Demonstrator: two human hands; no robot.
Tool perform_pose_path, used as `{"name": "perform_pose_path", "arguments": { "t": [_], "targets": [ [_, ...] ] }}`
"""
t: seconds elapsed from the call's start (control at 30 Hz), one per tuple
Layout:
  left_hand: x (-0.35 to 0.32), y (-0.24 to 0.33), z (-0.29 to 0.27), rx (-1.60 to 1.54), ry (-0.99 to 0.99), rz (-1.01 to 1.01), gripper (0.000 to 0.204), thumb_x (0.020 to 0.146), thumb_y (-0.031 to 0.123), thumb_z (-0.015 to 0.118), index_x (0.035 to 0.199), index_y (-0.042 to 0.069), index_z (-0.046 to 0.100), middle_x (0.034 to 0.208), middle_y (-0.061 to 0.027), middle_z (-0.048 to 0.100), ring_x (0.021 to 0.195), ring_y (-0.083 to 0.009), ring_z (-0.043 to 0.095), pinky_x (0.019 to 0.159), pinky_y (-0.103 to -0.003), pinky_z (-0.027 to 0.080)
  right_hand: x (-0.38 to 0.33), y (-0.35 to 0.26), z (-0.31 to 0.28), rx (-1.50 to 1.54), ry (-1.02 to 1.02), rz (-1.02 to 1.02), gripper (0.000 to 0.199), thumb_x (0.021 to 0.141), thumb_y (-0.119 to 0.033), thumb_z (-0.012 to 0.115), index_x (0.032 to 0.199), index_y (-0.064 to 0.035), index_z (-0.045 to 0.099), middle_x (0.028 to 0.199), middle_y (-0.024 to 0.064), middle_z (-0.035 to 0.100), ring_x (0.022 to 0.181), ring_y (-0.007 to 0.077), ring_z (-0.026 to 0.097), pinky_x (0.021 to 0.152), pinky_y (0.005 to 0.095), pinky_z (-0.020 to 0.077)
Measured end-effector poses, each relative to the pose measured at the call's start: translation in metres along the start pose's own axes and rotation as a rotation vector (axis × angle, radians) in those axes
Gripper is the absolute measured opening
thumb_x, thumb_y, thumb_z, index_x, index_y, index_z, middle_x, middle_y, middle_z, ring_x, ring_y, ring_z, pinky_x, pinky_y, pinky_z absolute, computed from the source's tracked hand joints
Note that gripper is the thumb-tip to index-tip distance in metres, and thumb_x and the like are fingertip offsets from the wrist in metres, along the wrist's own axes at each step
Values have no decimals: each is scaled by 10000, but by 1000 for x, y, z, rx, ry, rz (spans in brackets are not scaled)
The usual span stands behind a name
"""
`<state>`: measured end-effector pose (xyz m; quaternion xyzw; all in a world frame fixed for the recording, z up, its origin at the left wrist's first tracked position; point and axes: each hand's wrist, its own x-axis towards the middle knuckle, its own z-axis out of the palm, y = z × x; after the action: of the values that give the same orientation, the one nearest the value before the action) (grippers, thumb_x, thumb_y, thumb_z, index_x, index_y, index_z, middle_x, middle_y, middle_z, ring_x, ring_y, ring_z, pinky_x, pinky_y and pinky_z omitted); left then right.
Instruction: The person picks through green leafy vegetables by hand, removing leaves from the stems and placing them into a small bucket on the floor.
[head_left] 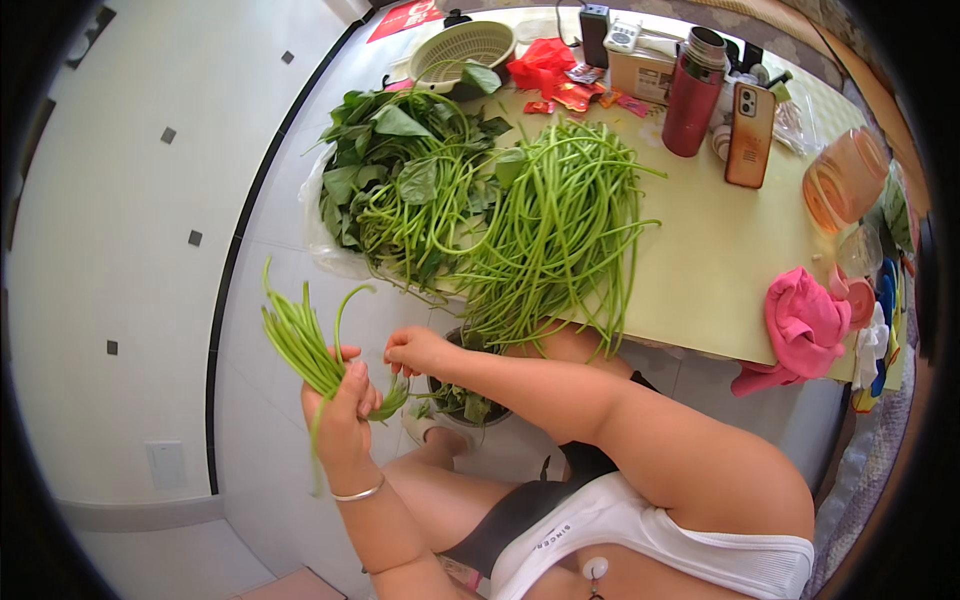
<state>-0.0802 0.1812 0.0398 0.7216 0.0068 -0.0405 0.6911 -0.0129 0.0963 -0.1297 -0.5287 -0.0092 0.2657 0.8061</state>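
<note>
My left hand (345, 405), with a bangle at its wrist, is closed around a bunch of long green stems (303, 342). The stems fan up and to the left, and one curls over to the right. Close beside it, my right hand (418, 352) has its fingertips pinched together; whatever they hold is too small to make out. Under the hands, a dark bin (434, 385) on the floor contains leafy scraps (465, 403). A big heap of bare green stems (570, 220) lies on the table, drooping over its near edge. Left of it is a pile of leafy stems (400, 190).
The pale table (700, 270) also bears a colander (425, 65), a red plastic bag (545, 65), a cardboard box (640, 78), a red thermos (693, 100), an upright phone (750, 135), an orange translucent jug (840, 185) and a pink cloth (805, 325). A white wall (130, 250) stands at left.
</note>
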Motion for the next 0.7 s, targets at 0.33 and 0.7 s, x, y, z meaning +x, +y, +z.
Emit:
{"name": "perform_pose_path", "arguments": {
  "t": [0.33,0.7],
  "targets": [
    [64,89,175,163,-425,-43,234,876,142,641,1020,-3,527,682,-10,463,551,-109,461,515,-283,421,22,30,8,-14,219,-125,124,838,-125,546,866,-21,608,710,85,626,568,163,563,519,330,459],
    [117,17,299,598,-576,-40,327,789,210,727,964,-13,564,831,-72,551,676,-165,514,551,-304,441,16,31,-7,-6,114,-207,130,836,-110,535,862,-12,617,720,94,639,590,177,581,544,334,480]
  ]
}}
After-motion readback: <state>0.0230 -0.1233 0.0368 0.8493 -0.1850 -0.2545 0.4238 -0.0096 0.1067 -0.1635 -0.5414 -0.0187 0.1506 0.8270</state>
